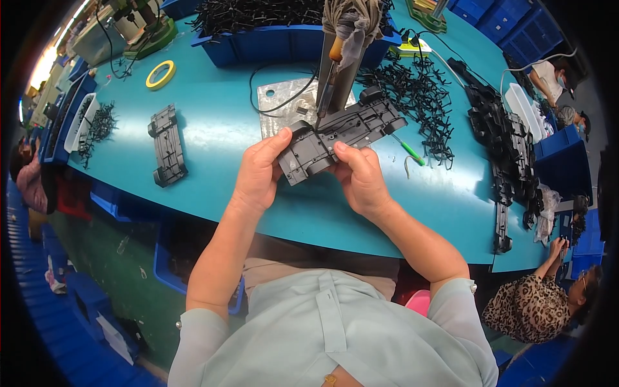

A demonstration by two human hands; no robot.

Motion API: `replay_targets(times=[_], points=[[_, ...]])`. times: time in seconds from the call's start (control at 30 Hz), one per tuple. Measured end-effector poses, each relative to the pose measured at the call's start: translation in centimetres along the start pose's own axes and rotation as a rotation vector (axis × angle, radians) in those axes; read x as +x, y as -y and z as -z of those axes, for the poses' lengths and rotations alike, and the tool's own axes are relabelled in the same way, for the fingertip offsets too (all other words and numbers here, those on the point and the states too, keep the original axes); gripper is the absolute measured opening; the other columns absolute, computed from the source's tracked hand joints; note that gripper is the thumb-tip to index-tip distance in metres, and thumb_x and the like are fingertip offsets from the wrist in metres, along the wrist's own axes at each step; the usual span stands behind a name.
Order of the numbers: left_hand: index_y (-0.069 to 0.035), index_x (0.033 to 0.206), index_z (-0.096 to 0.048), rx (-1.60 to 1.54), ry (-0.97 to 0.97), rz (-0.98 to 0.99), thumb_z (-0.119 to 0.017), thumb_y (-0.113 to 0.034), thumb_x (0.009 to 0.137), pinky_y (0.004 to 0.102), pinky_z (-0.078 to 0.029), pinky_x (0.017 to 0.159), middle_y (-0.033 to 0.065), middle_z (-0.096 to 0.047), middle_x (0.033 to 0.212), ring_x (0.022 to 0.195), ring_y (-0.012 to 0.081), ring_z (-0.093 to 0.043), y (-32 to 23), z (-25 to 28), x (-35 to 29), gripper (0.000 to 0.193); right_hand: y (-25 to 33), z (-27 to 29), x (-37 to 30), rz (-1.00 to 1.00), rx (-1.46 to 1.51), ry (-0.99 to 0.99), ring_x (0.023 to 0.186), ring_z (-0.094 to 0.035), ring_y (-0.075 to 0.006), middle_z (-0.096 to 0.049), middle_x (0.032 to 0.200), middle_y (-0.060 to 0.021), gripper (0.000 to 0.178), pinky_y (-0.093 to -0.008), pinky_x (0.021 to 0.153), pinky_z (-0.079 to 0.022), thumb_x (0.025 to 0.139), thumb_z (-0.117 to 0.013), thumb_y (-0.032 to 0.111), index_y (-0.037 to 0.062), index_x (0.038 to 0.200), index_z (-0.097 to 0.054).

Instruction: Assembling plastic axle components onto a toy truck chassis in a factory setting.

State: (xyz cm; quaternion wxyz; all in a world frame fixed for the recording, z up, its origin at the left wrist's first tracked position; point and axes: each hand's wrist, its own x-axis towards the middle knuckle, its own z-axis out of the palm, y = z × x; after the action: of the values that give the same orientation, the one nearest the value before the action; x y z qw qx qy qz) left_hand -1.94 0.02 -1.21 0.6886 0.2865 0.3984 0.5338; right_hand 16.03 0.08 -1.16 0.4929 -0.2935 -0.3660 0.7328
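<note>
Between my two hands is a black plastic toy car chassis [348, 131], tilted with its right end farther away. My left hand [259, 166] grips its near left end, thumb on top. My right hand [361, 175] holds the near edge around the middle, thumb pressed on the upper face. The thin tip of an upright soldering-iron-like tool [320, 111] meets the chassis near its far edge; whether it touches is hard to tell. Behind them lies a silvery metal plate [274, 103]. Another black chassis [169, 147] rests on the table to the left.
A blue bin [258, 45] heaped with small black parts stands at the back. More black parts [419, 97] lie loose on the right, near a green-handled tool [411, 153]. Stacked chassis [506, 148] line the right side. A yellow tape roll [160, 75] lies back left. A co-worker [532, 303] sits at right.
</note>
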Motion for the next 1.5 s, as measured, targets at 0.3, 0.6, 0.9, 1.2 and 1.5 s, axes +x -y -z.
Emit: replay_targets(times=[0.3, 0.6, 0.9, 1.2, 1.5], points=[[0.006, 0.104, -0.061, -0.017, -0.011, -0.012, -0.059, -0.029, 0.092, 0.0292, -0.053, 0.076, 0.0115, -0.066, 0.096, 0.085, 0.0162, -0.064, 0.0, -0.2, -0.1, 0.037, 0.3, 0.2, -0.1, -0.004, -0.027, 0.017, 0.095, -0.061, -0.0181, -0.064, 0.106, -0.0102, 0.030, -0.0343, 0.082, -0.050, 0.092, -0.051, 0.021, -0.0029, 0.109, -0.059], [0.006, 0.108, -0.059, -0.043, -0.029, 0.002, -0.057, -0.028, 0.092, 0.0304, -0.053, 0.079, 0.0125, -0.065, 0.101, 0.089, 0.0177, -0.065, -0.1, 0.5, 0.4, 0.037, 0.0, -0.1, -0.6, -0.053, 0.070, -0.005, 0.091, -0.064, -0.0181, -0.064, 0.103, -0.0105, 0.027, -0.0357, 0.085, -0.053, 0.093, -0.056, 0.021, -0.0015, 0.108, -0.057], [-0.004, 0.115, -0.057, -0.008, -0.001, 0.066, -0.048, -0.034, 0.096, 0.0317, -0.049, 0.066, 0.0089, -0.066, 0.102, 0.086, 0.0176, -0.064, -0.4, 0.9, 1.2, 0.037, -0.3, 0.5, 0.4, -0.082, 0.054, -0.002, 0.091, -0.064, -0.0208, -0.063, 0.103, -0.0121, 0.031, -0.0389, 0.086, -0.053, 0.097, -0.049, 0.025, -0.0017, 0.111, -0.053], [-0.009, 0.113, -0.058, -0.014, -0.014, 0.093, -0.051, -0.038, 0.093, 0.0331, -0.052, 0.069, 0.0068, -0.067, 0.102, 0.087, 0.0173, -0.064, -0.8, 0.4, 1.0, 0.036, 0.2, 0.0, 0.5, -0.067, 0.055, -0.007, 0.091, -0.063, -0.0210, -0.063, 0.102, -0.0128, 0.032, -0.0386, 0.086, -0.053, 0.098, -0.049, 0.027, -0.0027, 0.110, -0.054], [-0.009, 0.111, -0.059, -0.037, -0.026, 0.090, -0.052, -0.038, 0.093, 0.0312, -0.054, 0.067, 0.0060, -0.068, 0.098, 0.084, 0.0167, -0.066, -1.0, 0.1, 0.8, 0.035, 0.4, -0.4, 0.4, -0.081, 0.072, 0.007, 0.092, -0.063, -0.0207, -0.063, 0.103, -0.0131, 0.033, -0.0380, 0.086, -0.053, 0.098, -0.049, 0.027, -0.0029, 0.111, -0.054]])
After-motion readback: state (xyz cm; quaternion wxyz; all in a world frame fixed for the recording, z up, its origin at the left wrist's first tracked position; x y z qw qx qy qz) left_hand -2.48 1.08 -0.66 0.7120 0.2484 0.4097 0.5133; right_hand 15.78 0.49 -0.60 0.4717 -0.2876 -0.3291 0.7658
